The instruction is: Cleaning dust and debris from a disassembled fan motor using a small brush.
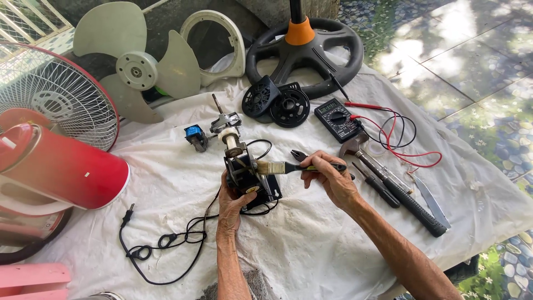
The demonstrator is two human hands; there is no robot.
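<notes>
I see the left hand clasped around the fan motor from below, on the white cloth; just right, the right hand pinches 1 paintbrush, bristles touching the motor.

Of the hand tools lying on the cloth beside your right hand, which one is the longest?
The hammer, with its metal head and long black grip, outreaches the two black-handled screwdrivers beside it.

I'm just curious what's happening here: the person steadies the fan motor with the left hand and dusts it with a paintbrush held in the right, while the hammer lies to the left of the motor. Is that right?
Not quite. In the head view the hammer lies to the right of the fan motor, beyond the right hand. The left hand steadies the motor and the right holds the paintbrush, as you said.
</notes>
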